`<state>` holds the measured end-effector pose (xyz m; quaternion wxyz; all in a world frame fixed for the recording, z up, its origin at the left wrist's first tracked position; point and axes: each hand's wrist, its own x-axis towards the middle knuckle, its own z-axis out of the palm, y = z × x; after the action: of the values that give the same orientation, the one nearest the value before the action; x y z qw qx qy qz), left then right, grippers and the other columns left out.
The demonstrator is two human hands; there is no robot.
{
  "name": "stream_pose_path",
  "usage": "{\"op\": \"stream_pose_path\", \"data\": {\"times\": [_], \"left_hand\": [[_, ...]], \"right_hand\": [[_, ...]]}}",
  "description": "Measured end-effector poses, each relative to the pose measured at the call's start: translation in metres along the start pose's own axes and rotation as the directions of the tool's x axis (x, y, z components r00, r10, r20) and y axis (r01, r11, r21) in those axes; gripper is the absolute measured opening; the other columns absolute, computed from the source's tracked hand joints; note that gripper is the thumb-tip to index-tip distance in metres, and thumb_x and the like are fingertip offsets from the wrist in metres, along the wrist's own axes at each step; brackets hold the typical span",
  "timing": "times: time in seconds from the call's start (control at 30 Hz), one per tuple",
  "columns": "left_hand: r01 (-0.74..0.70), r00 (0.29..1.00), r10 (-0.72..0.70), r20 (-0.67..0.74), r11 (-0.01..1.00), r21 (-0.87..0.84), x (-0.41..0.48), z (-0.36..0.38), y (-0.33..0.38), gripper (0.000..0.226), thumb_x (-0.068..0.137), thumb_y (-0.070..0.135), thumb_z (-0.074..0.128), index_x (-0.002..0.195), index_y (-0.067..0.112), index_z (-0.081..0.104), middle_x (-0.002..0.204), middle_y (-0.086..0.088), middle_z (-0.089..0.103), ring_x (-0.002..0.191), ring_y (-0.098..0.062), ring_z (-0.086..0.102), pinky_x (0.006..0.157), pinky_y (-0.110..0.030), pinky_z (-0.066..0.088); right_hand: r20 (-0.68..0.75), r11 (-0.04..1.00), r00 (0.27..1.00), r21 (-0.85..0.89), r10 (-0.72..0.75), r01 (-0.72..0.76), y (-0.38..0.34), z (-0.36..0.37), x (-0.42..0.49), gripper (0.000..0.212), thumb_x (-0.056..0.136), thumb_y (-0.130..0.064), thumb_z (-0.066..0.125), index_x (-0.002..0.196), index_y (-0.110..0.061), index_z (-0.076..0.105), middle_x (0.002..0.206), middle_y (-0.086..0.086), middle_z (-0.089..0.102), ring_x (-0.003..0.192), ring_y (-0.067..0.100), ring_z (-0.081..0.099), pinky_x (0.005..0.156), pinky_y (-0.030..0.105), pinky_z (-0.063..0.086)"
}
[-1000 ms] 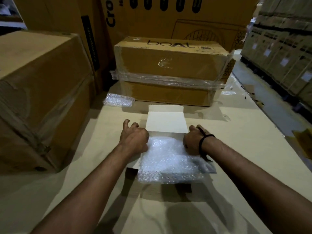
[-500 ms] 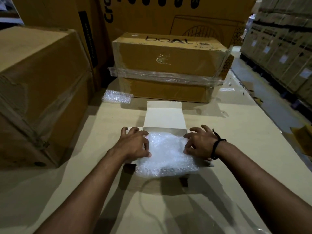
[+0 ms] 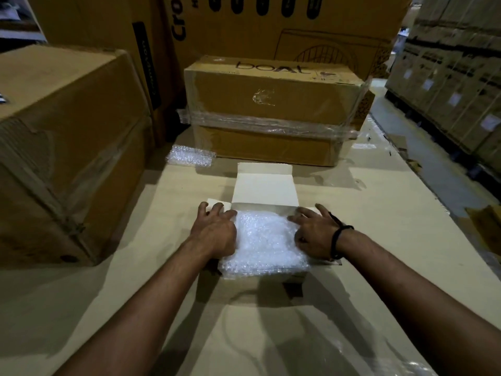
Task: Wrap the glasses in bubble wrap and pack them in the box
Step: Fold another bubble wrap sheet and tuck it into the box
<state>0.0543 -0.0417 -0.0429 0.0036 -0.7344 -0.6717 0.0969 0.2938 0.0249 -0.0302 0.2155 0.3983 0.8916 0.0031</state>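
A small white box (image 3: 264, 187) stands open on the cardboard work surface, its lid flap folded away from me. A bundle of bubble wrap (image 3: 264, 241) fills its opening and overhangs the near edge. The glasses are hidden inside the wrap. My left hand (image 3: 215, 230) lies flat on the bundle's left edge and the box's left flap, fingers spread. On the bundle's right edge rests my right hand (image 3: 314, 234), fingers curled onto the wrap, a black band at its wrist.
A spare piece of bubble wrap (image 3: 191, 156) lies at the back left. A taped brown carton (image 3: 271, 109) stands right behind the box, a large carton (image 3: 65, 147) to the left. Stacked cartons (image 3: 455, 77) line the aisle on the right.
Both hands have shifted from the box's far corners onto the sides of the bubble wrap, pressing it down. The bundle sits lower and overhangs the near edge less.
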Motion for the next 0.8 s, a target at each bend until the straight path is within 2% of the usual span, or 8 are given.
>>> {"op": "stream_pose_path", "data": {"times": [0.1, 0.27, 0.37, 0.43, 0.57, 0.67, 0.73, 0.8], "left_hand": [[0.012, 1.000, -0.012, -0.004, 1.000, 0.001, 0.002, -0.002, 0.004, 0.030, 0.086, 0.039, 0.057, 0.112, 0.030, 0.069, 0.158, 0.006, 0.029, 0.144, -0.024, 0.019, 0.114, -0.055, 0.004], [0.014, 0.996, -0.028, -0.087, 0.986, -0.163, -0.010, -0.006, -0.009, 0.020, 0.083, 0.045, 0.061, 0.093, 0.036, 0.075, 0.157, 0.011, 0.030, 0.145, -0.021, 0.014, 0.111, -0.051, 0.002], [-0.007, 1.000, 0.007, 0.003, 0.996, -0.089, -0.014, -0.002, -0.002, 0.026, 0.082, 0.053, 0.062, 0.096, 0.036, 0.075, 0.159, 0.008, 0.025, 0.146, -0.024, 0.012, 0.112, -0.054, 0.001], [0.000, 1.000, 0.001, 0.016, 1.000, -0.030, -0.012, 0.000, 0.005, 0.028, 0.084, 0.050, 0.061, 0.102, 0.032, 0.074, 0.159, 0.006, 0.026, 0.145, -0.025, 0.015, 0.113, -0.055, 0.004], [-0.006, 0.994, -0.009, -0.113, 0.991, -0.134, -0.015, 0.001, 0.002, 0.024, 0.087, 0.049, 0.059, 0.101, 0.036, 0.074, 0.154, 0.010, 0.034, 0.143, -0.021, 0.019, 0.111, -0.049, 0.003], [-0.093, 0.977, 0.015, -0.211, 0.927, -0.363, -0.026, 0.003, -0.003, 0.041, 0.079, 0.069, 0.052, 0.096, 0.038, 0.074, 0.138, 0.020, 0.049, 0.132, -0.011, 0.028, 0.106, -0.038, 0.004], [-0.154, 0.980, 0.089, -0.175, 0.903, -0.401, -0.034, 0.000, -0.002, 0.050, 0.070, 0.076, 0.058, 0.098, 0.038, 0.073, 0.124, 0.023, 0.055, 0.122, -0.007, 0.032, 0.101, -0.034, 0.008], [-0.151, 0.987, 0.118, -0.108, 0.912, -0.382, -0.037, -0.005, 0.002, 0.048, 0.070, 0.071, 0.068, 0.104, 0.037, 0.071, 0.111, 0.022, 0.058, 0.112, -0.007, 0.032, 0.097, -0.032, 0.013]], "right_hand": [[0.052, 1.000, 0.999, -0.010, -0.005, 0.006, -0.001, -0.006, 0.002, 0.032, 0.095, -0.037, 0.037, 0.112, -0.036, 0.064, 0.160, -0.006, 0.010, 0.147, 0.018, -0.005, 0.115, 0.057, -0.002], [-0.013, 0.984, 1.000, 0.178, -0.022, 0.024, 0.009, -0.019, -0.013, 0.028, 0.091, -0.044, 0.045, 0.103, -0.034, 0.069, 0.153, -0.010, 0.031, 0.146, 0.010, 0.009, 0.117, 0.049, 0.000], [0.082, 0.993, 0.995, 0.111, -0.061, 0.052, 0.001, -0.014, -0.020, 0.034, 0.092, -0.050, 0.043, 0.108, -0.035, 0.069, 0.154, -0.009, 0.029, 0.146, 0.011, 0.006, 0.116, 0.051, -0.002], [0.084, 0.993, 0.994, 0.092, -0.076, 0.069, -0.005, -0.008, -0.018, 0.036, 0.092, -0.052, 0.043, 0.103, -0.033, 0.071, 0.155, -0.007, 0.029, 0.146, 0.013, 0.006, 0.116, 0.051, -0.002], [-0.063, 0.983, 0.996, 0.168, -0.066, 0.075, -0.001, -0.006, -0.021, 0.038, 0.091, -0.057, 0.044, 0.096, -0.031, 0.072, 0.152, -0.007, 0.034, 0.145, 0.011, 0.014, 0.117, 0.047, 0.004], [-0.186, 0.965, 0.977, 0.221, -0.102, 0.143, 0.004, -0.005, -0.030, 0.042, 0.083, -0.064, 0.054, 0.107, -0.034, 0.069, 0.143, -0.009, 0.046, 0.135, 0.011, 0.033, 0.113, 0.036, 0.021], [-0.233, 0.963, 0.964, 0.203, -0.129, 0.178, 0.003, -0.002, -0.034, 0.045, 0.077, -0.064, 0.062, 0.110, -0.034, 0.068, 0.131, -0.012, 0.055, 0.122, 0.013, 0.045, 0.104, 0.031, 0.031], [-0.246, 0.964, 0.961, 0.197, -0.126, 0.177, 0.000, 0.001, -0.032, 0.038, 0.077, -0.057, 0.066, 0.107, -0.033, 0.068, 0.119, -0.014, 0.062, 0.110, 0.013, 0.050, 0.096, 0.029, 0.036]]}}
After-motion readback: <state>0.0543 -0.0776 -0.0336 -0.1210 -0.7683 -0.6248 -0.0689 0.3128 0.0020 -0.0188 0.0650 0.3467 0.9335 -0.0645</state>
